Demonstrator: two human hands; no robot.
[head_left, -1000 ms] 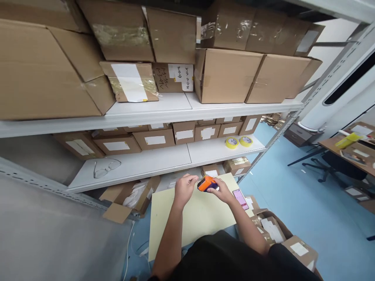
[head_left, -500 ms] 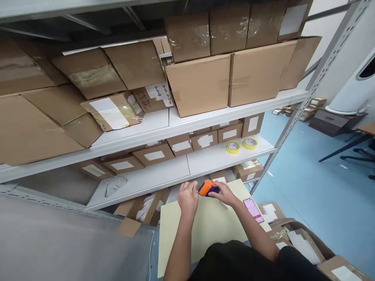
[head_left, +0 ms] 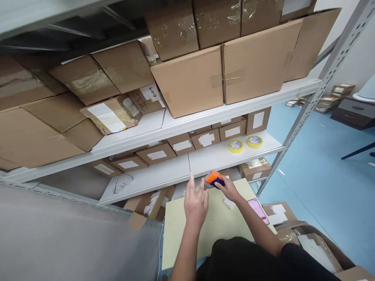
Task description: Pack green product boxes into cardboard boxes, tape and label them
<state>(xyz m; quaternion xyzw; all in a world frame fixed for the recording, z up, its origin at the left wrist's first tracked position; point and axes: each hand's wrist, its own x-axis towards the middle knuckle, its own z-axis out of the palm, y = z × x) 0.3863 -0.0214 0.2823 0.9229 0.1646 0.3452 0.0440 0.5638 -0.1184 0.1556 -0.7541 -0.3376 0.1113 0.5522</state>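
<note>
My right hand (head_left: 230,190) grips a small orange and dark blue handheld device (head_left: 215,177) above the far part of a pale yellow tabletop (head_left: 216,226). Its exact kind I cannot make out. To the left of the device, my left hand (head_left: 195,207) is raised with its fingers apart, holding nothing I can see. Below my right hand a small white paper piece (head_left: 228,202) lies on the tabletop. A phone with a lit pink screen (head_left: 258,211) rests near the tabletop's right edge, beside my right forearm.
Metal shelving (head_left: 205,166) with cardboard boxes (head_left: 193,84) stands in front. Two yellow tape rolls (head_left: 236,146) and clear glasses (head_left: 122,183) sit on the middle shelf. An open carton (head_left: 145,208) is below left. More boxes (head_left: 318,249) lie at the right.
My left hand has opened, its fingers spreading as it came away from the device. The device has risen slightly in my right hand. The head view has shifted.
</note>
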